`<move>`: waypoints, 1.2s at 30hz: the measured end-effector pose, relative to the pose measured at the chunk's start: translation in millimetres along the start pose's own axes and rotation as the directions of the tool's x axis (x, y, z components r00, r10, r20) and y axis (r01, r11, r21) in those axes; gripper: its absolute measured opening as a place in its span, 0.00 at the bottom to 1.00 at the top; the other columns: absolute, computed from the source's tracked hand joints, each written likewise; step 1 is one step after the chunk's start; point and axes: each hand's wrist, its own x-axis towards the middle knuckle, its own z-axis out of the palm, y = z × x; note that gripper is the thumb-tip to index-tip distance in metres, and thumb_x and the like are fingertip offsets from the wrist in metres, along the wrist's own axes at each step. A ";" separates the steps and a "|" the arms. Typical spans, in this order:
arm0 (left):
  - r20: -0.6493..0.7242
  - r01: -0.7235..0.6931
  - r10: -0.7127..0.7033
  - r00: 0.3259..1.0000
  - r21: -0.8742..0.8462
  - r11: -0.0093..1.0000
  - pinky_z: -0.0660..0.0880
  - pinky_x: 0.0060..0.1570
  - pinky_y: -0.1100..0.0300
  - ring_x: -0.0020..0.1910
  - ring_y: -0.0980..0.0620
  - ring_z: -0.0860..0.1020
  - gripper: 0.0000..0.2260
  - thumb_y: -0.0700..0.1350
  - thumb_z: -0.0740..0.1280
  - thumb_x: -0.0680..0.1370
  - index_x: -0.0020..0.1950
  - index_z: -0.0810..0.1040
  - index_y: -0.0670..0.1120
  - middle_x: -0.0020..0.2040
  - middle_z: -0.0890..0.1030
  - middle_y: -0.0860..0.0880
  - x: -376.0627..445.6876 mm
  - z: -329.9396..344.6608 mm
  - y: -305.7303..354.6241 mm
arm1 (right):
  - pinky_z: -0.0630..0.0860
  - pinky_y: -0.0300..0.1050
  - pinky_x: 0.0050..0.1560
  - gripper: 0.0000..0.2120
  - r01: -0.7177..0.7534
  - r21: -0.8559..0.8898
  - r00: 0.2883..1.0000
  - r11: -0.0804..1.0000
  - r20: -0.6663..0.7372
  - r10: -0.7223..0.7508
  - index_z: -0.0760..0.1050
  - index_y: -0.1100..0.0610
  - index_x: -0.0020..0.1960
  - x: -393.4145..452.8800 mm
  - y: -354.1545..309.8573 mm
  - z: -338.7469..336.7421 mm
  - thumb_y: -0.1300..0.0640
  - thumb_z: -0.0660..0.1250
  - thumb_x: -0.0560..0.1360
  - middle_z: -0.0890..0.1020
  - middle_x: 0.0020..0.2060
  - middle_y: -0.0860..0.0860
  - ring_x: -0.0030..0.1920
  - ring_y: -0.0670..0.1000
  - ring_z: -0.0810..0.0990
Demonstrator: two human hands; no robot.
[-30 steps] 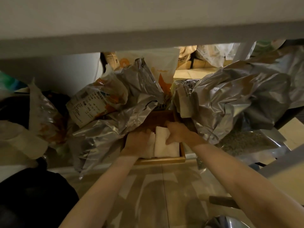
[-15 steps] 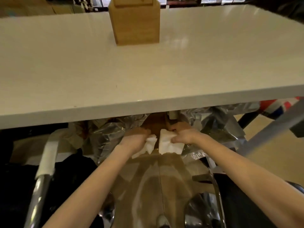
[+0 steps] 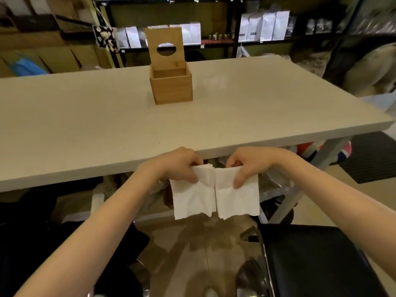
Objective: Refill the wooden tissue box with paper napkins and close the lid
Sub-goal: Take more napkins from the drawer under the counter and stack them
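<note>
hands (image 3: 214, 166) raised with napkins (image 3: 214, 196), table edge (image 3: 128, 163) ahead

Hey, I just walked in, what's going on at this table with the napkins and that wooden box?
A person is holding two stacks of white paper napkins side by side, one in the left hand and one in the right hand, just in front of the near edge of the white table. The wooden tissue box stands farther back on the table with its lid flipped up and open. No napkins can be seen in the box yet, and the lid is not closed.
</note>
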 end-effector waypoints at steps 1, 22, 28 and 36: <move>-0.004 -0.007 0.007 1.000 -0.008 1.000 0.67 0.34 0.63 0.36 0.58 0.71 0.06 0.43 0.66 0.73 0.40 0.72 0.52 0.36 0.72 0.58 -2.4 -11.8 4.1 | 0.80 0.46 0.43 0.06 0.004 0.026 1.000 1.000 -0.025 -0.004 0.78 0.49 0.41 -7.9 -1.8 -10.5 0.53 0.74 0.65 0.82 0.40 0.46 0.42 0.49 0.82; -0.101 0.204 -0.233 0.967 -0.239 0.949 0.72 0.44 0.61 0.43 0.51 0.75 0.06 0.44 0.64 0.75 0.45 0.79 0.44 0.40 0.76 0.51 136.1 -145.2 -46.6 | 0.72 0.46 0.43 0.21 0.035 0.147 0.982 0.989 -0.189 -0.006 0.78 0.67 0.47 108.6 47.6 -188.9 0.53 0.63 0.62 0.79 0.40 0.53 0.41 0.51 0.77; -0.087 0.252 -0.269 0.959 -0.165 0.954 0.67 0.57 0.59 0.57 0.51 0.72 0.19 0.49 0.66 0.75 0.65 0.72 0.48 0.59 0.75 0.51 157.7 -143.7 -59.1 | 0.70 0.45 0.41 0.10 0.064 -0.015 0.974 0.998 -0.217 -0.066 0.78 0.62 0.45 139.1 66.3 -204.9 0.56 0.68 0.69 0.78 0.37 0.51 0.38 0.51 0.75; -0.051 0.246 -0.255 0.966 -0.136 0.960 0.72 0.57 0.55 0.53 0.50 0.75 0.15 0.53 0.64 0.75 0.59 0.77 0.48 0.55 0.78 0.50 158.4 -149.1 -60.2 | 0.74 0.40 0.47 0.14 0.118 -0.075 0.978 0.990 -0.164 -0.129 0.77 0.55 0.55 142.6 65.5 -202.6 0.57 0.69 0.69 0.79 0.44 0.44 0.47 0.49 0.78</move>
